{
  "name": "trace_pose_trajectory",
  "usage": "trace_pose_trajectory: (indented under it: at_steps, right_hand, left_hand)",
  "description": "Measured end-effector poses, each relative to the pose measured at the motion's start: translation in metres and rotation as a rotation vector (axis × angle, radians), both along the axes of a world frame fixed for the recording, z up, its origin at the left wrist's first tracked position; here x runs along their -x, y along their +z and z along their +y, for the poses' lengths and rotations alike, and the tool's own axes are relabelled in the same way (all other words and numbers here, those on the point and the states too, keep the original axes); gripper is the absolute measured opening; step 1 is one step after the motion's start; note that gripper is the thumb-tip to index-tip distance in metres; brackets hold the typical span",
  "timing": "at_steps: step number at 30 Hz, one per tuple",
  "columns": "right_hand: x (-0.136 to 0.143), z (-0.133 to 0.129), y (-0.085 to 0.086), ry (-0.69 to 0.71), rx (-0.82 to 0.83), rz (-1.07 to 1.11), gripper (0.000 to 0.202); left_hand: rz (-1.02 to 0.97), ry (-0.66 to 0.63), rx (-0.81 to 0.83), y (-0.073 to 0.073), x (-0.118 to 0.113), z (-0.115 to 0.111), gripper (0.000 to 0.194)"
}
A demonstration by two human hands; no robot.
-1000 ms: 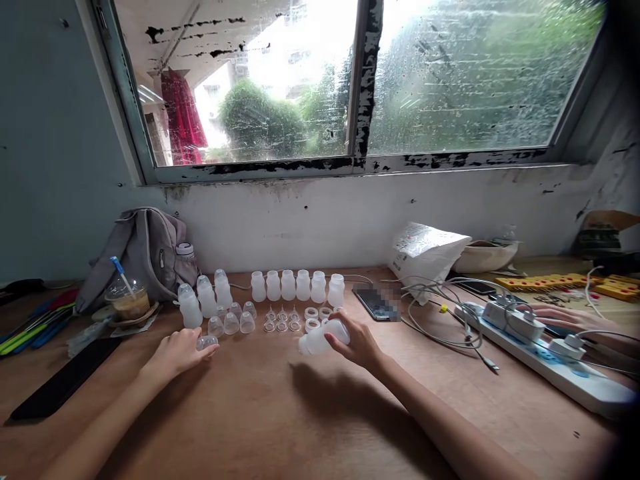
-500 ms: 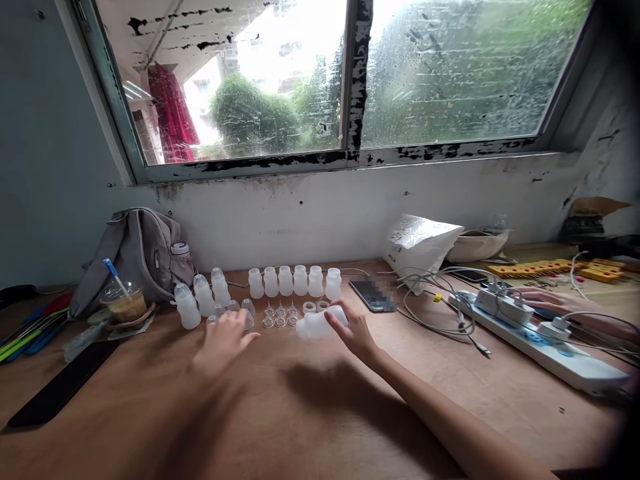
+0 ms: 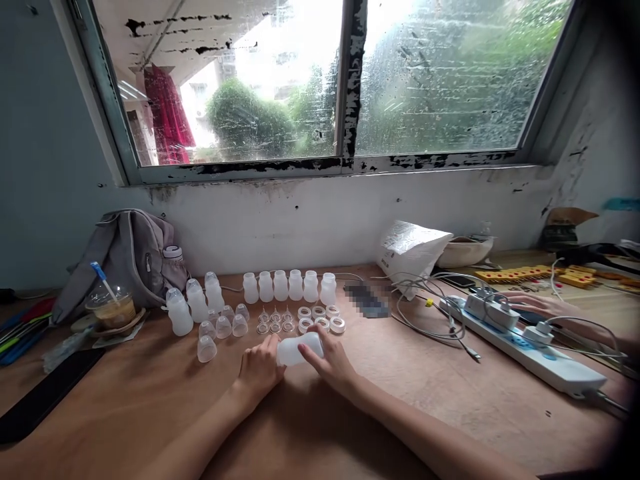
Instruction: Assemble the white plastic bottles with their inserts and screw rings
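Note:
A frosted white baby bottle (image 3: 299,349) lies sideways between my hands, just above the front of the wooden table. My right hand (image 3: 330,360) is wrapped around its right end, with the thumb along its side. The curled fingers of my left hand (image 3: 261,365) close on the left end and hide it. Beyond my hands lie several white rings (image 3: 337,325) and several clear nipples (image 3: 275,319). Clear dome caps (image 3: 224,327) stand in rows to the left. Open bottles (image 3: 281,285) line up at the back, beside three capped bottles (image 3: 179,312).
On the left are a grey backpack (image 3: 135,253), an iced drink cup (image 3: 113,310) and a black flat case (image 3: 50,393). A phone (image 3: 370,303), tangled cables and a power strip (image 3: 545,360) lie to the right. Another person's hand (image 3: 545,307) rests beyond the strip.
My left hand has left the dome caps and moved right to the bottle's end. The bottle, in my right hand, has come nearer to me, uncovering the rings.

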State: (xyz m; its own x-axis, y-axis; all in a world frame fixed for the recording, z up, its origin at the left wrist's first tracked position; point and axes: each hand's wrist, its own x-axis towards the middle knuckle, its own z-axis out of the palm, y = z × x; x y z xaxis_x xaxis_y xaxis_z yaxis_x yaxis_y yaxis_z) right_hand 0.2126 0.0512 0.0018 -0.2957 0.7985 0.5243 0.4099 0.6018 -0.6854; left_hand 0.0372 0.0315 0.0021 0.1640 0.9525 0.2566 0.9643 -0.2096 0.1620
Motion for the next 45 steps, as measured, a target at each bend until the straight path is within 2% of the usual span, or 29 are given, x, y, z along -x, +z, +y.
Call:
trace_pose_trajectory:
  at_steps: [3, 8, 12, 15, 18, 21, 24, 26, 27, 29, 32, 36, 38, 43, 45]
  right_hand:
    - [0.002, -0.008, -0.001, 0.01, -0.056, -0.021, 0.023]
    - [-0.004, -0.008, -0.001, 0.062, -0.137, -0.097, 0.024]
    - [-0.01, -0.007, 0.006, 0.226, -0.299, -0.22, 0.035]
    - [-0.012, -0.007, 0.012, 0.348, -0.328, -0.249, 0.028]
    - [-0.011, -0.005, 0.014, 0.323, -0.141, -0.102, 0.034]
    - [-0.008, -0.001, 0.015, 0.217, 0.309, 0.16, 0.04]
    - [-0.007, 0.003, 0.015, 0.328, 0.869, 0.267, 0.045]
    - [-0.007, 0.004, 0.016, 0.449, 1.083, 0.295, 0.045]
    - [-0.008, 0.004, 0.017, 0.49, 1.1, 0.338, 0.039]
    - [-0.009, 0.004, 0.019, 0.522, 0.999, 0.46, 0.03]
    - [-0.012, 0.005, 0.019, 0.498, 0.894, 0.55, 0.032]
    - [-0.012, 0.009, 0.016, 0.441, 1.062, 0.449, 0.031]
    - [-0.012, 0.011, 0.014, 0.435, 1.075, 0.43, 0.029]
    - [-0.013, 0.02, 0.01, 0.389, 0.956, 0.561, 0.023]
    - [-0.015, 0.025, 0.007, 0.339, 0.968, 0.609, 0.025]
  left_hand:
    - [0.005, -0.004, -0.022, -0.002, 0.001, 0.002, 0.014]
    - [-0.034, -0.12, -0.035, 0.003, 0.008, 0.003, 0.011]
    - [-0.087, -0.244, 0.074, 0.014, 0.016, 0.003, 0.009]
    - [-0.076, -0.188, 0.122, 0.019, 0.018, 0.004, 0.011]
    - [0.023, -0.08, 0.064, 0.017, 0.017, 0.005, 0.015]
    - [0.107, -0.037, 0.025, 0.012, 0.015, 0.005, 0.016]
    - [0.147, -0.025, 0.013, 0.01, 0.016, 0.005, 0.016]
    - [0.164, -0.015, 0.013, 0.01, 0.016, 0.005, 0.016]
    - [0.168, -0.01, 0.015, 0.01, 0.016, 0.005, 0.016]
    - [0.171, 0.002, 0.014, 0.01, 0.017, 0.006, 0.016]
    - [0.174, 0.002, 0.009, 0.008, 0.016, 0.006, 0.016]
    - [0.173, 0.002, 0.017, 0.005, 0.015, 0.005, 0.015]
    - [0.129, -0.003, 0.022, 0.004, 0.015, 0.006, 0.016]
    - [-0.247, -0.14, -0.009, -0.001, 0.022, 0.013, 0.044]
    - [-0.449, -0.2, -0.012, -0.003, 0.026, 0.017, 0.046]
